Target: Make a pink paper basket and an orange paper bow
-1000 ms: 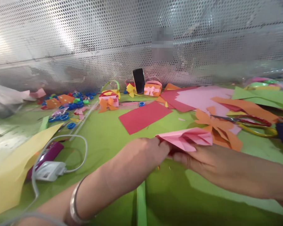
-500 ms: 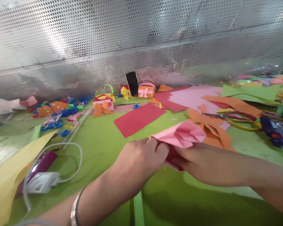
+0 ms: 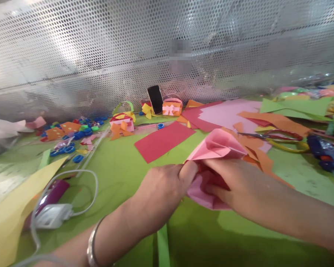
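Observation:
A folded pink paper piece point(image 3: 217, 144) with red inside is held above the green table. My left hand point(image 3: 167, 189) is closed on its left edge, the fingers wrapped round the paper. My right hand point(image 3: 239, 181) reaches in from the right, its fingers inside the fold between the upper and lower pink flaps; its fingertips are partly hidden by paper. A flat red paper rectangle point(image 3: 164, 141) lies on the table just beyond my hands. Orange cut paper point(image 3: 260, 155) lies behind my right hand.
Scissors point(image 3: 284, 136) and a dark blue glue gun point(image 3: 327, 152) lie at right. Small paper bags point(image 3: 122, 124) and a phone point(image 3: 155, 99) stand at the back before a perforated metal panel. A white charger point(image 3: 52, 216) with a looped cable is at left.
The pink paper has opened wider, its upper flap rising and its lower flap spreading below. My right hand has shifted slightly right, with its fingers further apart.

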A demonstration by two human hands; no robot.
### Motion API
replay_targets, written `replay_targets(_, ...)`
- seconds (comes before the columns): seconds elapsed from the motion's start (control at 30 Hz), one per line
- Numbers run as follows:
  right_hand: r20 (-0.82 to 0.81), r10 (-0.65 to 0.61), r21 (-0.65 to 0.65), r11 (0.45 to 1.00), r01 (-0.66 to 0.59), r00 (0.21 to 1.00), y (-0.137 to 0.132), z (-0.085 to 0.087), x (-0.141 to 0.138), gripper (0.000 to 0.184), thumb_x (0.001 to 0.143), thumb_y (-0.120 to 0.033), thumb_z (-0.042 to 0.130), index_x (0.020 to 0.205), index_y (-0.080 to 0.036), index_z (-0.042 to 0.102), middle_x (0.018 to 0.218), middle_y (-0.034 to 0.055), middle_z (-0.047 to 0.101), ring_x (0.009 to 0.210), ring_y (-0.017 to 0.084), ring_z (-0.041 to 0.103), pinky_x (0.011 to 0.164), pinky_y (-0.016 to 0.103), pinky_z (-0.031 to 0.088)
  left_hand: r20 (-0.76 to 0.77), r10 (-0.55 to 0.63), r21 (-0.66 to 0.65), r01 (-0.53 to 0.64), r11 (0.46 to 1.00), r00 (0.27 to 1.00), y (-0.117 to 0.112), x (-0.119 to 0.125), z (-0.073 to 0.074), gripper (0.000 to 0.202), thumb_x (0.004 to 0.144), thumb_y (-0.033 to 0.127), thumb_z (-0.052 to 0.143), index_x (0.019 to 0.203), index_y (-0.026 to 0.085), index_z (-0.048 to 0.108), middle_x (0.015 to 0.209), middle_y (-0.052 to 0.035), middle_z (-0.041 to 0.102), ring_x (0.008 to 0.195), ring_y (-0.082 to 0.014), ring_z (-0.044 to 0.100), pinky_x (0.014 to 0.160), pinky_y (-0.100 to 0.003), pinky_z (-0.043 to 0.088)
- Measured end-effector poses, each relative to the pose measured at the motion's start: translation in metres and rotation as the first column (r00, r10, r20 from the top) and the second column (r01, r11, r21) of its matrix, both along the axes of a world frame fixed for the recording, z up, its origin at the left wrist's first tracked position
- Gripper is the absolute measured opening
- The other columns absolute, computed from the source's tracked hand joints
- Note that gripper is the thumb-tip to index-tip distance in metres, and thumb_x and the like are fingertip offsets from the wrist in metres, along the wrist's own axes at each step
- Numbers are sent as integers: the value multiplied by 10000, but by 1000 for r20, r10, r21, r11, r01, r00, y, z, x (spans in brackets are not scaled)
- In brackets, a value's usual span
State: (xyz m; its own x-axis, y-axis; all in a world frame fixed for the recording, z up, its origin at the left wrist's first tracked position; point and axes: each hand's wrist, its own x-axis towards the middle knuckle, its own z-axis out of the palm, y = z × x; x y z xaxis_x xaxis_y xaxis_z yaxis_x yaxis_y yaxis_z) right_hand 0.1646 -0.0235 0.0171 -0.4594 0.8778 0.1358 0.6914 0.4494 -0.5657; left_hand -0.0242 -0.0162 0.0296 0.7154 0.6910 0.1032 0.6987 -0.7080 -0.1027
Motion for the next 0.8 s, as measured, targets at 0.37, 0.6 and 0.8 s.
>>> replay_targets(0.37,88,43,492,867,-81,995,-7,-5,7,462,820,-94,418,1233,-261,542,1065,89,710,842,249,707,600,314,573,-8,0,-20,-1,1000,1000,0,-3,-8,431,722,34,511,1136,140,451,629,19,644,483,-181,581,425,-260,362)
replay_targets(0.6,202,171,553,793,-256,964,-1,-3,22,542,945,-142,292,1462,-285,368,1254,93,650,1037,298,672,791,420,590,38,81,-50,-79,996,996,5,-6,-12,494,815,185,593,1271,144,408,692,-2,693,550,-188,644,476,-254,440)
replay_targets(0.8,152,58,594,792,-138,987,17,-2,22,400,943,-123,420,1279,-265,586,1206,23,683,1106,218,646,918,300,543,258,216,-301,-134,944,942,6,0,-14,650,831,291,671,1368,103,357,686,12,675,580,-187,633,548,-276,457)
